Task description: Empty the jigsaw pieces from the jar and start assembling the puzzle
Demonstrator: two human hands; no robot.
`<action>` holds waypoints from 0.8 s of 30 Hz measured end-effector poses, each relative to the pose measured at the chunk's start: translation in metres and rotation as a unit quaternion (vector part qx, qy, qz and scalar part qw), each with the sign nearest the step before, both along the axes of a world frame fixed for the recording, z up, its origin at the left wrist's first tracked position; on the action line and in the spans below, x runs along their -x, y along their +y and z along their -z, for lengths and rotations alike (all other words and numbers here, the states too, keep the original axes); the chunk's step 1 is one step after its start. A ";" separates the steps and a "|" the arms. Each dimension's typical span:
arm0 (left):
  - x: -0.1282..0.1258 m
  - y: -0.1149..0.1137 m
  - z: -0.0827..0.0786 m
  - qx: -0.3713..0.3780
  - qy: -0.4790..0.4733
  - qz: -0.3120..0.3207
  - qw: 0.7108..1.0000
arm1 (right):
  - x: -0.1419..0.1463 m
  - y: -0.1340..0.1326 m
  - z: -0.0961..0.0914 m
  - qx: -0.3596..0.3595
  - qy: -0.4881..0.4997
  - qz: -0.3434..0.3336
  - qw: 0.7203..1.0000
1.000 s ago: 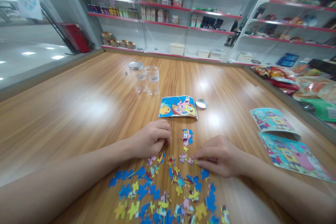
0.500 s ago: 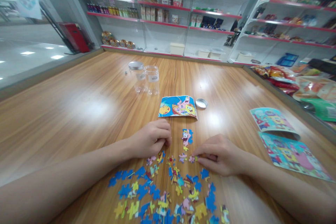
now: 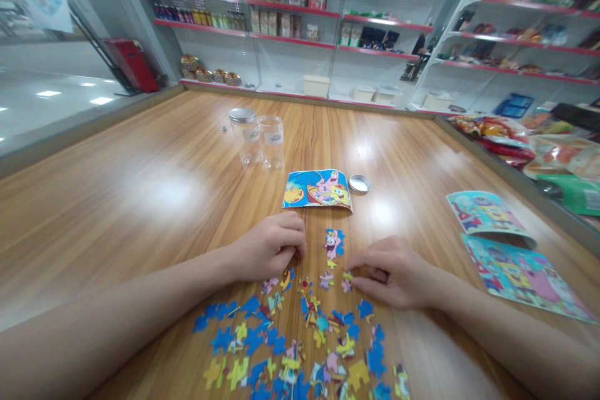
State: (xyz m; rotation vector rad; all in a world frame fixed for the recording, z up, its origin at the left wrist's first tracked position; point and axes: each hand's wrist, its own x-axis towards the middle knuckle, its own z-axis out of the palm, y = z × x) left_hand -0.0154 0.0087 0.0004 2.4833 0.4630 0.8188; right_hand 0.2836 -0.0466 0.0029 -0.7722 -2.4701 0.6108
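Observation:
My left hand rests on the wooden table with its fingers curled in, and no piece shows in it. Between the thumb and forefinger of my right hand is a small pink and yellow puzzle piece, lying at the fingertips. Just left of that lies a pink and purple piece. Above them stands a short joined strip of pieces with a pink cartoon face. Many loose blue and yellow pieces spread toward me. Beyond my hands lies a printed cartoon picture card, slightly curled.
Two clear plastic jars stand farther back, one with a silver lid. A loose metal lid lies beside the card. Two more picture cards are at the right, near packaged goods. Stocked shelves line the back.
The pink and yellow piece at my right fingertips has turned, its yellow part now uppermost. My right hand has shifted up slightly; my left hand has stayed still.

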 end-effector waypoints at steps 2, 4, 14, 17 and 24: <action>0.000 -0.002 -0.004 -0.008 0.002 0.011 1.000 | 0.000 0.000 0.001 -0.005 0.001 0.005 1.000; -0.001 -0.004 -0.009 -0.022 0.011 0.039 0.999 | 0.000 0.000 0.002 -0.007 0.000 0.008 1.000; -0.006 -0.010 -0.018 -0.101 0.081 0.119 0.984 | 0.000 0.001 0.003 -0.003 -0.004 0.009 1.000; -0.005 -0.011 -0.020 -0.107 0.096 0.133 0.981 | 0.000 0.001 0.002 0.008 -0.008 0.005 1.000; -0.006 -0.015 -0.021 -0.088 0.108 0.127 0.982 | 0.001 0.000 0.001 -0.002 -0.003 0.006 1.000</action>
